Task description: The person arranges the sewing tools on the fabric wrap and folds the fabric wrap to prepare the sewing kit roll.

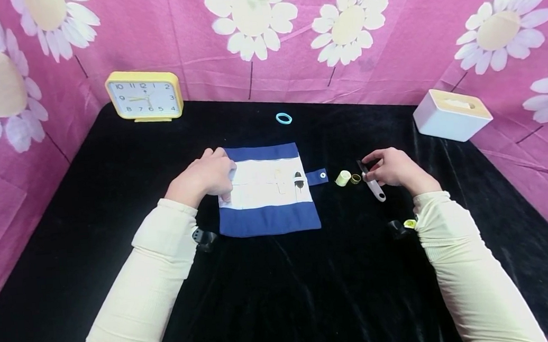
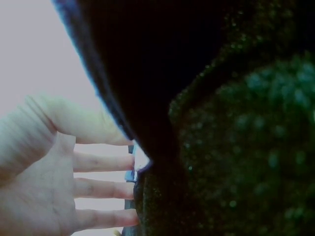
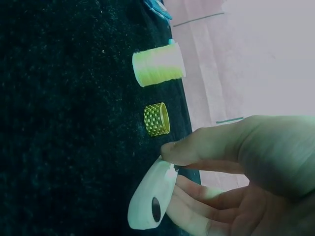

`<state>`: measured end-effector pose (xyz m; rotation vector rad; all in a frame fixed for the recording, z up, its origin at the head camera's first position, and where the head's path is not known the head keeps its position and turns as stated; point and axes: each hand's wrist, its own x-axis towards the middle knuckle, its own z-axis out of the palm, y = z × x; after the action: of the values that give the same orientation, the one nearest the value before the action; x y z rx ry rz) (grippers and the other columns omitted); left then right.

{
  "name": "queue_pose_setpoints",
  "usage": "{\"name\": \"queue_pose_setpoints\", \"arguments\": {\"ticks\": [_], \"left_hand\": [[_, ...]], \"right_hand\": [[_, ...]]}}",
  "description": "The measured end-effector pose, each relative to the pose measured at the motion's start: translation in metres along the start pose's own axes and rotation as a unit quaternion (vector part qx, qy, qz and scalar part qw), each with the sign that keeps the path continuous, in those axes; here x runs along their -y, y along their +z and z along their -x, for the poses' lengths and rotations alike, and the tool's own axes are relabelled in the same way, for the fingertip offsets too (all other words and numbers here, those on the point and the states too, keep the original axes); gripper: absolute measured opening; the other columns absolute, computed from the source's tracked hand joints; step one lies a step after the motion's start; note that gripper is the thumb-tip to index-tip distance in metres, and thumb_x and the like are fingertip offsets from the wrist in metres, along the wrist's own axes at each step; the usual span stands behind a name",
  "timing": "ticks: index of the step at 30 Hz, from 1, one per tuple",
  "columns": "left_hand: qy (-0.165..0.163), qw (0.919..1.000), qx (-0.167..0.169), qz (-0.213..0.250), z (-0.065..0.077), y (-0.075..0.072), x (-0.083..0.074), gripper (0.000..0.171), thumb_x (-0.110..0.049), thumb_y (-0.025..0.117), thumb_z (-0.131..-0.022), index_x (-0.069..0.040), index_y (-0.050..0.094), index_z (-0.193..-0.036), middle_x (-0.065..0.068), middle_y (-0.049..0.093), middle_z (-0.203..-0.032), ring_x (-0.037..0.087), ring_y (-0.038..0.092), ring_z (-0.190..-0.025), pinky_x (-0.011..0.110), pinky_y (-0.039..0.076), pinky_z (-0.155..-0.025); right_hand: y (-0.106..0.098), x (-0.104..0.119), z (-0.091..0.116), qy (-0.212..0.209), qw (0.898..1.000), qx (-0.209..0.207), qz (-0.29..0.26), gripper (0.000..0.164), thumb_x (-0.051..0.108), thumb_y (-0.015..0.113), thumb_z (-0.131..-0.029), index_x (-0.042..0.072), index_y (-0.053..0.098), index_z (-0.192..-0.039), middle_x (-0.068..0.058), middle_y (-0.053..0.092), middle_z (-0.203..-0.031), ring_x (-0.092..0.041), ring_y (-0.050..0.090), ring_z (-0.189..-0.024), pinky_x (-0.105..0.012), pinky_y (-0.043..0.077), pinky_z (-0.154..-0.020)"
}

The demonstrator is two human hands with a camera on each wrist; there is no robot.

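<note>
A blue and white cloth roll (image 1: 270, 219) lies unrolled on the black cloth. My left hand (image 1: 203, 176) rests at its left edge, and in the left wrist view the fingers (image 2: 103, 189) look straight, their tips at the fabric edge. My right hand (image 1: 393, 169) pinches a small white-handled tool (image 1: 375, 189) between thumb and fingers. A hole shows in the handle's end, and the front part is dark and narrow. Close to that hand lie a gold thimble ring (image 3: 157, 119) and a pale yellow thread spool (image 3: 158, 64).
A strap with a snap button (image 1: 322, 175) sticks out from the roll's right side. A dark slim item (image 1: 298, 180) sits in the roll's white panel. Behind lie a light blue ring (image 1: 283, 118), a yellow clock (image 1: 144, 96) and a tissue box (image 1: 451, 116).
</note>
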<state>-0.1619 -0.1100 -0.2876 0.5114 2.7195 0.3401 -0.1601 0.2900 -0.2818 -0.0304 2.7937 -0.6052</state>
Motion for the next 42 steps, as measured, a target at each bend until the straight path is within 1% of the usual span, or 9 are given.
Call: {"name": "queue_pose_setpoints", "arguments": {"ticks": [5, 10, 15, 21, 26, 32, 35, 39, 42], "left_hand": [[0.0, 1.0, 0.0, -0.002, 0.0, 0.0, -0.001, 0.066, -0.014, 0.082, -0.076, -0.006, 0.059, -0.137, 0.014, 0.046, -0.136, 0.034, 0.036, -0.124, 0.051, 0.044, -0.101], [-0.002, 1.0, 0.001, -0.004, 0.0, 0.0, -0.001, 0.066, -0.015, 0.082, -0.077, -0.006, 0.058, -0.138, 0.014, 0.046, -0.137, 0.034, 0.036, -0.125, 0.051, 0.044, -0.101], [-0.004, 1.0, 0.0, -0.002, 0.0, 0.0, -0.001, 0.065, -0.015, 0.082, -0.077, -0.006, 0.058, -0.138, 0.015, 0.046, -0.138, 0.034, 0.036, -0.124, 0.052, 0.043, -0.102], [-0.005, 1.0, 0.001, -0.004, 0.002, -0.001, -0.001, 0.066, -0.015, 0.082, -0.078, -0.006, 0.058, -0.138, 0.015, 0.046, -0.138, 0.034, 0.036, -0.125, 0.052, 0.043, -0.102], [0.002, 1.0, 0.001, -0.007, 0.001, 0.0, 0.0, 0.066, -0.014, 0.081, -0.078, -0.006, 0.058, -0.138, 0.015, 0.046, -0.137, 0.034, 0.037, -0.124, 0.052, 0.043, -0.102], [-0.004, 1.0, 0.001, -0.003, 0.0, 0.0, 0.001, 0.068, -0.015, 0.082, -0.077, -0.007, 0.057, -0.14, 0.015, 0.046, -0.138, 0.034, 0.036, -0.125, 0.051, 0.044, -0.101], [-0.006, 1.0, 0.001, -0.004, 0.0, 0.0, 0.001, 0.068, -0.016, 0.082, -0.077, -0.007, 0.058, -0.14, 0.014, 0.046, -0.138, 0.033, 0.036, -0.125, 0.051, 0.043, -0.102], [-0.003, 1.0, 0.0, -0.009, 0.0, -0.001, 0.0, 0.068, -0.016, 0.083, -0.076, -0.008, 0.059, -0.138, 0.014, 0.047, -0.137, 0.033, 0.037, -0.125, 0.05, 0.043, -0.103], [-0.003, 0.9999, -0.001, -0.011, -0.001, -0.002, -0.001, 0.068, -0.017, 0.083, -0.075, -0.008, 0.059, -0.138, 0.013, 0.047, -0.137, 0.032, 0.037, -0.125, 0.049, 0.043, -0.103]], "right_hand": [[-0.005, 0.002, 0.0, -0.003, 1.0, -0.005, 0.004, 0.048, 0.01, 0.072, -0.085, -0.006, 0.059, -0.129, -0.022, 0.075, -0.101, -0.01, 0.07, -0.062, -0.022, 0.053, -0.064], [-0.014, 0.015, -0.001, -0.011, 1.0, -0.022, 0.016, 0.049, 0.012, 0.072, -0.085, -0.004, 0.059, -0.13, -0.022, 0.075, -0.102, -0.011, 0.071, -0.062, -0.022, 0.053, -0.065], [-0.02, 0.043, -0.002, -0.026, 0.999, -0.045, 0.004, 0.051, 0.013, 0.073, -0.085, -0.003, 0.059, -0.131, -0.024, 0.074, -0.105, -0.012, 0.072, -0.061, -0.023, 0.055, -0.059], [-0.02, 0.091, 0.001, -0.042, 0.996, -0.071, 0.016, 0.052, 0.019, 0.072, -0.086, 0.004, 0.061, -0.134, -0.022, 0.075, -0.106, -0.013, 0.072, -0.063, -0.023, 0.05, -0.065], [-0.008, 0.127, 0.0, -0.052, 0.996, -0.068, -0.016, 0.054, 0.018, 0.074, -0.086, 0.007, 0.059, -0.137, -0.021, 0.075, -0.105, -0.017, 0.075, -0.068, -0.023, 0.055, -0.066], [0.02, 0.161, -0.016, -0.055, 0.996, -0.054, -0.051, 0.062, 0.015, 0.074, -0.085, 0.012, 0.054, -0.144, -0.019, 0.075, -0.103, -0.02, 0.075, -0.071, -0.028, 0.058, -0.068], [0.035, 0.171, -0.025, -0.052, 0.996, -0.054, -0.057, 0.063, 0.015, 0.074, -0.085, 0.015, 0.054, -0.145, -0.016, 0.076, -0.1, -0.022, 0.075, -0.071, -0.027, 0.055, -0.066], [0.049, 0.177, -0.035, -0.052, 0.995, -0.067, -0.056, 0.061, 0.016, 0.074, -0.086, 0.015, 0.055, -0.144, -0.015, 0.077, -0.097, -0.024, 0.076, -0.073, -0.024, 0.05, -0.063], [0.056, 0.178, -0.043, -0.052, 0.994, -0.079, -0.06, 0.061, 0.017, 0.074, -0.086, 0.014, 0.056, -0.144, -0.014, 0.077, -0.097, -0.022, 0.076, -0.073, -0.027, 0.051, -0.066]]}}
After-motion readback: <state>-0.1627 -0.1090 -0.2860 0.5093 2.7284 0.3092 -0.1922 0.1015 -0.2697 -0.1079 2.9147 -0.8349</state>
